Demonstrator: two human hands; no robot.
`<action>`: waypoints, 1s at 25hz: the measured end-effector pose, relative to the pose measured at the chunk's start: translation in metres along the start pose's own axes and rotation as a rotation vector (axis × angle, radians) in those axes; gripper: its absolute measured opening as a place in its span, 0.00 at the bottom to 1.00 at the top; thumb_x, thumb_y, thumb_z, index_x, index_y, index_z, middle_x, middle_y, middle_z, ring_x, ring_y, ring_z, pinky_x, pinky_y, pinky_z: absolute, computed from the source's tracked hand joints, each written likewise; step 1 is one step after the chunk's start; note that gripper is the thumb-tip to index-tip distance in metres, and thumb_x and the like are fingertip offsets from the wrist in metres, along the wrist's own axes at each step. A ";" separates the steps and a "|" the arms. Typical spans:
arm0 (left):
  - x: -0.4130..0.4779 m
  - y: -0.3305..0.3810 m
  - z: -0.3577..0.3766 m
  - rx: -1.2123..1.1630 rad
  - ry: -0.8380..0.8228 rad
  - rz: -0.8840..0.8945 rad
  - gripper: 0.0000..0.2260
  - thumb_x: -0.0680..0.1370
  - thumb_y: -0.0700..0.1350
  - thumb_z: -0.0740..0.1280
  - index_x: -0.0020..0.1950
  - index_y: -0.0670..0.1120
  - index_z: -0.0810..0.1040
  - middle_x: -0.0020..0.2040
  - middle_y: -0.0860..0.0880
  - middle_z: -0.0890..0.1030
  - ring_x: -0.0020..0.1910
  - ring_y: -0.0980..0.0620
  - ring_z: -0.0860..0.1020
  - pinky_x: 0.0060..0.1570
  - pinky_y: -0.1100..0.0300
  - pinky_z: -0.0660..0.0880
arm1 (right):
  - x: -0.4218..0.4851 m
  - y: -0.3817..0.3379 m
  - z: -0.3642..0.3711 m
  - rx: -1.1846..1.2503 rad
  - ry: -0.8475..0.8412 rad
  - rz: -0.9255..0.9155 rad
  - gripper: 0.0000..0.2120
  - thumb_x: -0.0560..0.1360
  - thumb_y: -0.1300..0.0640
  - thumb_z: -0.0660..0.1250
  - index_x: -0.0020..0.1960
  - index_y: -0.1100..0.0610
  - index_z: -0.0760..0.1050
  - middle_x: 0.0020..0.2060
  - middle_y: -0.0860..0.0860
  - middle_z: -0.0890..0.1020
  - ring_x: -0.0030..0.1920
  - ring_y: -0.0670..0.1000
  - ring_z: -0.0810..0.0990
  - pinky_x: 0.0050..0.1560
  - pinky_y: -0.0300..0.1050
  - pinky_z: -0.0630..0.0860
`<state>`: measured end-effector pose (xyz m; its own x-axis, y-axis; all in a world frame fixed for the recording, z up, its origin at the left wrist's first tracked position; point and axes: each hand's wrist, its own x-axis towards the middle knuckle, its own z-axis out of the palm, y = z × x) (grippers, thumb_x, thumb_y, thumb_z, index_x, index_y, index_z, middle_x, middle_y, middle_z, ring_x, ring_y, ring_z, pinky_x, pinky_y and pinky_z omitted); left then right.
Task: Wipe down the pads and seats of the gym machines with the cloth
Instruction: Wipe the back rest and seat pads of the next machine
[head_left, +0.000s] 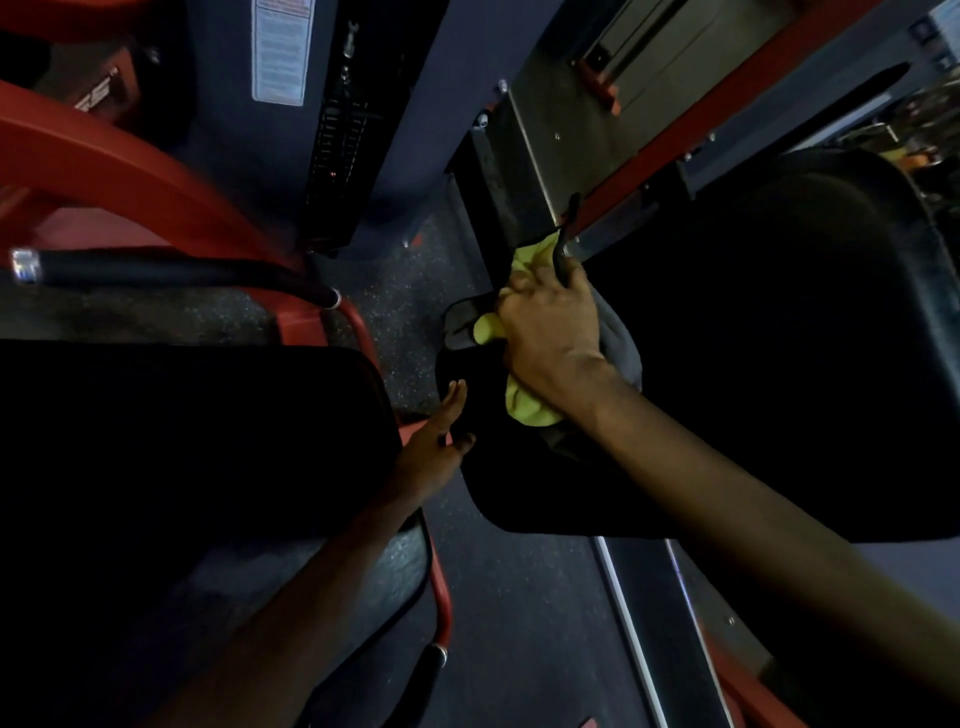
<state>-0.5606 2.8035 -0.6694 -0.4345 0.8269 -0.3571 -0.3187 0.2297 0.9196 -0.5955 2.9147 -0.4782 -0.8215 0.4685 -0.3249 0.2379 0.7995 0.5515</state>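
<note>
One narrow floor strip (402, 332) borders the pad (753, 374). My right hand (550, 332) grips the cloth (524, 410) at its corner; my left hand (434, 447), released, touches its edge.

Your cloth (524, 410) is a bright yellow-green, set against the plain black seat pad (753, 364). The second pad (182, 441) to your left is the same unpatterned black. The machine frame (130, 171) is red, and its handle grip (156, 267) is black with a chrome end cap (23, 265). The floor (400, 312) is dark grey with pale speckles. The label (280, 52) is white with a reddish heading, and the weight stack (337, 130) is black.
</note>
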 end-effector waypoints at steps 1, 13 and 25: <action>0.000 0.000 0.000 -0.031 0.014 -0.009 0.32 0.80 0.31 0.64 0.81 0.46 0.57 0.81 0.52 0.55 0.79 0.56 0.53 0.68 0.75 0.53 | -0.002 0.001 0.000 -0.018 0.003 0.001 0.19 0.78 0.54 0.63 0.68 0.56 0.76 0.69 0.55 0.75 0.74 0.60 0.65 0.78 0.62 0.52; 0.003 0.038 0.011 -0.003 0.163 -0.096 0.30 0.79 0.59 0.66 0.79 0.55 0.63 0.75 0.49 0.70 0.74 0.49 0.68 0.74 0.51 0.65 | -0.030 0.023 -0.016 0.069 0.056 0.017 0.23 0.78 0.54 0.63 0.72 0.54 0.73 0.76 0.53 0.69 0.79 0.57 0.57 0.79 0.60 0.43; -0.003 0.103 0.027 0.265 -0.048 0.099 0.42 0.79 0.50 0.68 0.79 0.67 0.40 0.82 0.52 0.43 0.80 0.48 0.51 0.76 0.46 0.61 | -0.056 0.058 -0.035 0.088 0.247 0.137 0.20 0.79 0.54 0.63 0.70 0.57 0.76 0.72 0.56 0.73 0.80 0.58 0.57 0.80 0.65 0.44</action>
<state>-0.5694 2.8381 -0.5692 -0.4102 0.8737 -0.2615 -0.0427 0.2680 0.9625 -0.5538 2.9217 -0.4009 -0.8775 0.4771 -0.0487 0.3904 0.7696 0.5053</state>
